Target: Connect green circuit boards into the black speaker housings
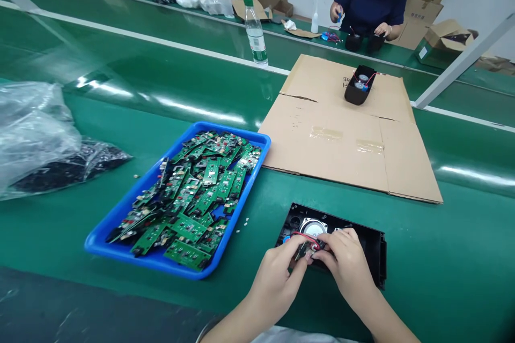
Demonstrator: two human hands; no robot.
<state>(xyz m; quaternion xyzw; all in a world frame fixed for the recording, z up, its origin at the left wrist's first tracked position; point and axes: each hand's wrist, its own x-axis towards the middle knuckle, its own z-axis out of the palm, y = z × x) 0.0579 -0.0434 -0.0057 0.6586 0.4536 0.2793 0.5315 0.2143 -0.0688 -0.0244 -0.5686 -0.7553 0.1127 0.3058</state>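
Note:
A black speaker housing (372, 260) lies on the green table in front of me, with a round silver speaker (314, 227) set in it. Over its near side my left hand (276, 273) pinches a small circuit board (300, 252), mostly covered by the fingers. My right hand (348, 257) is closed at the board's right end, fingertips on the plug of the red wires (304, 235). Whether the plug sits in its socket is hidden. Part of a blue piece (286, 239) shows at the housing's left edge.
A blue tray (90, 244) heaped with green circuit boards (205, 193) stands to the left. Behind the housing lies flat cardboard (346, 155) bearing another black housing (358, 91). Plastic bags (40, 139) lie far left. Beyond a bottle (256, 37), a co-worker (370, 5) handles parts.

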